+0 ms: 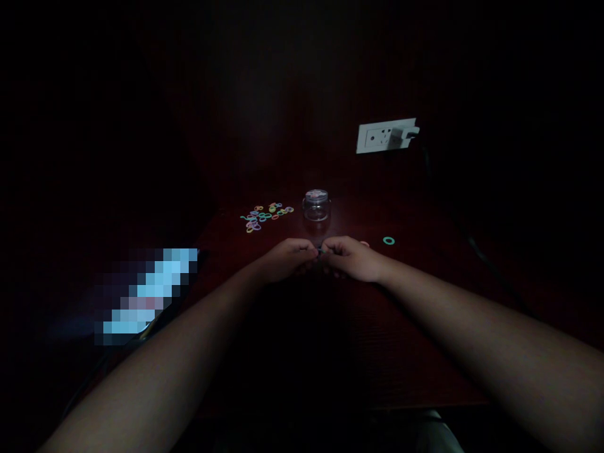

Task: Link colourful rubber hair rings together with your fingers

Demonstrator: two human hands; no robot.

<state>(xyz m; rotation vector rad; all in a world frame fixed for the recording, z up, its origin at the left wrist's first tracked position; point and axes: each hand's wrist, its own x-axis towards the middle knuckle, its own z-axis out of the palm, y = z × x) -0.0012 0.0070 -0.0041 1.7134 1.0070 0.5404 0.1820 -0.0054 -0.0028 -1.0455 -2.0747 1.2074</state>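
My left hand [293, 257] and my right hand [348, 257] meet in the middle of the dark red table [358, 340]. Both are closed, thumb against fingers, pinching a small greenish hair tie [320, 251] between them; the fingers hide most of it. Just beyond them stands a clear lidded jar [316, 206], upright, with a printed label on its lid. To the right of my right hand lies a flat green hair tie [389, 241]. A pinkish hair tie [365, 244] is partly hidden behind that hand.
Several colourful small hair ties [262, 216] are scattered left of the jar. A lit, pixelated screen [155, 289] is at the left side, with a cable near it. On the back wall, a white socket panel [377, 138] holds a plug [408, 133]. The surroundings are very dark.
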